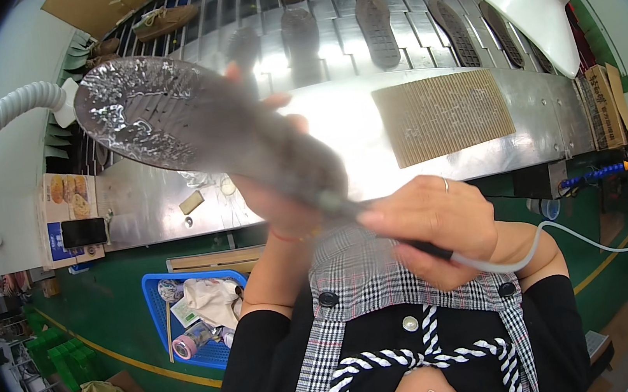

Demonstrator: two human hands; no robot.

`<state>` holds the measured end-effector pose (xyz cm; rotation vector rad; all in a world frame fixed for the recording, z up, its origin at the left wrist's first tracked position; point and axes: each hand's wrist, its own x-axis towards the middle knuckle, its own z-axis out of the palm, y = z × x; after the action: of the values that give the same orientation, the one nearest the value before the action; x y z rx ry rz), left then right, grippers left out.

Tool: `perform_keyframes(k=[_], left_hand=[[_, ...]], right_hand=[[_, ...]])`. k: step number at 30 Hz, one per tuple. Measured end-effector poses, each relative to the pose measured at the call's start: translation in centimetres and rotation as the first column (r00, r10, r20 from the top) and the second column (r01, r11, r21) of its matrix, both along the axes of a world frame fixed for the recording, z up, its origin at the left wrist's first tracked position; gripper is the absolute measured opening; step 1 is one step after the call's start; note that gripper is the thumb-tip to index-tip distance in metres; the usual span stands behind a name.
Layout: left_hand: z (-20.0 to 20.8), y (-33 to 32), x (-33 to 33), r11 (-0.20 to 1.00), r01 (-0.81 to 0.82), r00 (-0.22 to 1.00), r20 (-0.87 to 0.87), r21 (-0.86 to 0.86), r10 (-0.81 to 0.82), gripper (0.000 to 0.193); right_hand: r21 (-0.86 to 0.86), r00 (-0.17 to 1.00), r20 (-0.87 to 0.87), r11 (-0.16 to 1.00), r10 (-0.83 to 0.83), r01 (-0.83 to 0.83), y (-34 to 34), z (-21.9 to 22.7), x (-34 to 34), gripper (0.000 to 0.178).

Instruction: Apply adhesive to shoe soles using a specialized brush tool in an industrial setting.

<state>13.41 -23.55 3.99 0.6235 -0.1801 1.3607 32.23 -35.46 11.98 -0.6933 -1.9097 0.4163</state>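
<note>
My left hand grips a dark brown shoe sole from below, with fingers showing along its far edge. The sole is tilted up above the bench; wet, shiny liquid coats its toe part, and its heel end is blurred by motion. My right hand is closed round a black-handled glue brush, with a white hose running from its back end. The brush's front points at the heel end of the sole. Blur hides its tip, and I cannot tell whether it touches.
A corrugated cardboard sheet lies on the metal bench. Beyond it, a slatted conveyor carries several soles and shoes. White extraction funnels stand either side. At left are a black phone and a blue basket of belongings.
</note>
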Motion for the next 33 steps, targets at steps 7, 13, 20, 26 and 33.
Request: perform_keyframes(k=[7,13,20,26,33], left_hand=[[0.0,1.2,-1.1,0.995,0.0,1.0,-0.028,0.101,0.003,0.07],[1.0,1.6,-1.3,0.942,-0.334,0.918,-0.235,-0.028,0.318,0.068],[2.2,2.2,-1.1,0.992,0.022,0.976,0.213,0.127,-0.049,0.057],[2.8,1.8,-1.8,0.974,-0.16,0.987,-0.033,-0.159,0.157,0.056],[2.5,1.5,-1.9,0.942,0.132,0.991,0.03,-0.309,-0.129,0.054]], right_hand=[[-0.135,0.997,-0.036,0.988,0.065,-0.07,0.0,-0.6,0.4,0.04],[-0.182,0.996,-0.033,0.98,0.081,-0.086,0.0,-1.3,0.6,0.037],[-0.19,0.995,-0.008,0.977,0.1,-0.1,0.1,-0.9,1.0,0.036],[-0.206,0.989,0.039,0.969,0.144,-0.133,0.8,-1.1,1.6,0.037],[-0.149,0.984,0.082,0.978,0.159,-0.146,1.1,-0.3,2.5,0.032]])
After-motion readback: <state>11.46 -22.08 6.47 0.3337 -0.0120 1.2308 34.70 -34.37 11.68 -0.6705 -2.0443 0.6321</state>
